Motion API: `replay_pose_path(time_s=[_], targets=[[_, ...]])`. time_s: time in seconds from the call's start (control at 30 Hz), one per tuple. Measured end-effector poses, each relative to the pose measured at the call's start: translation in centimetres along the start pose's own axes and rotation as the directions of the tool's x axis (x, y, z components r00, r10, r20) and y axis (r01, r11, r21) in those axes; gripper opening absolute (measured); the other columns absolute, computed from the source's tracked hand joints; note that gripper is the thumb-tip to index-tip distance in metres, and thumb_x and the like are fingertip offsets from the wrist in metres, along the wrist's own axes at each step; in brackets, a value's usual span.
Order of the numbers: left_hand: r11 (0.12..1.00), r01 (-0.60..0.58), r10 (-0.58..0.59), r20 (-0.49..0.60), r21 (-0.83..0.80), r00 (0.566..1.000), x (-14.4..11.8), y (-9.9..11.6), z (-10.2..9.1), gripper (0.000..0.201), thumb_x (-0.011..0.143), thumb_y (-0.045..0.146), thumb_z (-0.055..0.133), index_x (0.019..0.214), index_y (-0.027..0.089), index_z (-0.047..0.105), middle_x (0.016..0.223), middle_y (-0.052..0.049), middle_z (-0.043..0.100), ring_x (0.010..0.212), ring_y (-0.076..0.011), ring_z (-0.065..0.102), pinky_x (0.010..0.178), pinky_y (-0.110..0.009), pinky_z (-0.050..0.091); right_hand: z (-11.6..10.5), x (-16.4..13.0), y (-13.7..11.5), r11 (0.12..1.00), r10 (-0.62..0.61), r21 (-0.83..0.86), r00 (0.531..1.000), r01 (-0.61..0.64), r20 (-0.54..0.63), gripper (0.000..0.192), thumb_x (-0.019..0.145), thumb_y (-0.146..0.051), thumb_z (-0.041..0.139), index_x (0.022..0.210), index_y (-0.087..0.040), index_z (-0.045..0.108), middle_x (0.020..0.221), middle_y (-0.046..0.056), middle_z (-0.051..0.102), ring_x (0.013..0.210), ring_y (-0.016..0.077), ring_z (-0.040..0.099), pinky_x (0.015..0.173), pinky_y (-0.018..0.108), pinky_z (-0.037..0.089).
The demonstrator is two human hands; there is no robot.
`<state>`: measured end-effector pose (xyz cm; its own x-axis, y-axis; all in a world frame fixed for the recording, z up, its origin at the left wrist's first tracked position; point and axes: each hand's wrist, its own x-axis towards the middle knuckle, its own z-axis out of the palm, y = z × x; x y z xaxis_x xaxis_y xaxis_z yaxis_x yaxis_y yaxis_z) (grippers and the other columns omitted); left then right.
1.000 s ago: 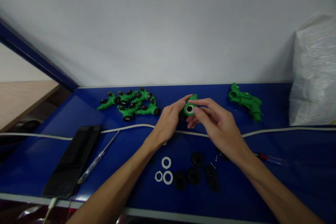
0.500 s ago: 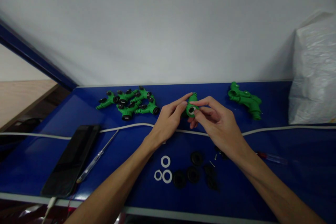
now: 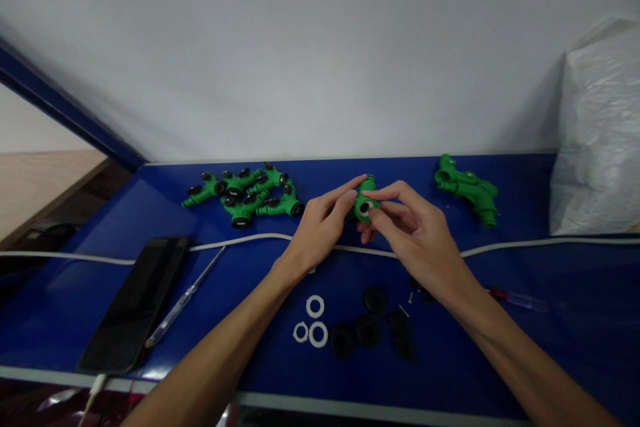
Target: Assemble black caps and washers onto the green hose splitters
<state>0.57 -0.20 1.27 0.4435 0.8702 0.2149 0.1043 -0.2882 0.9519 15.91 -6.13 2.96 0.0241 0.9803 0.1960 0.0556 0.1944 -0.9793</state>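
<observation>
Green fitting (image 3: 366, 199) pinched in both grips above the counter (image 3: 500, 347).
Left hand (image 3: 320, 227) clamped on its body, right hand (image 3: 415, 233) closed on its white-ringed mouth. Left of the grip, finished fittings (image 3: 245, 195) piled with black caps; right of it, bare green bodies (image 3: 467, 195). Below, loose white rings (image 3: 313, 323) and black caps (image 3: 367, 330) still unfitted.

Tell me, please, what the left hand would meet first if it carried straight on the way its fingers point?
The left hand already touches the green fitting it points at. Beyond that, probably the right hand's fingers, though depth is hard to judge.
</observation>
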Motion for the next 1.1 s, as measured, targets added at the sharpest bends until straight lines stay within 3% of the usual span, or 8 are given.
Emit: replay_pose_path(time_s=[0.37, 1.1], targets=[[1.0, -0.006, 0.006, 0.008, -0.003, 1.0, 0.11, -0.15, -0.11, 0.046, 0.102, 0.039, 0.046, 0.141, 0.019, 0.062, 0.142, -0.003, 0.064, 0.136, -0.023, 0.055, 0.119, -0.035, 0.035, -0.07, 0.13, 0.11, 0.998, 0.048, 0.043, 0.998, -0.05, 0.043, 0.02, 0.09, -0.036, 0.072, 0.095, -0.023, 0.057, 0.076, -0.003, 0.071, 0.065, 0.0143, 0.069, 0.065, 0.03, 0.058], [1.0, -0.015, 0.015, 0.009, 0.024, 1.0, 0.02, -0.09, -0.04, 0.048, 0.103, 0.042, 0.046, 0.14, 0.017, 0.062, 0.138, -0.006, 0.067, 0.131, -0.0226, 0.06, 0.114, -0.033, 0.039, -0.25, 0.33, 0.08, 0.999, 0.04, 0.028, 0.997, -0.042, 0.064, 0.018, 0.091, -0.03, 0.072, 0.092, -0.024, 0.055, 0.07, -0.004, 0.072, 0.064, 0.0124, 0.07, 0.064, 0.025, 0.057]])
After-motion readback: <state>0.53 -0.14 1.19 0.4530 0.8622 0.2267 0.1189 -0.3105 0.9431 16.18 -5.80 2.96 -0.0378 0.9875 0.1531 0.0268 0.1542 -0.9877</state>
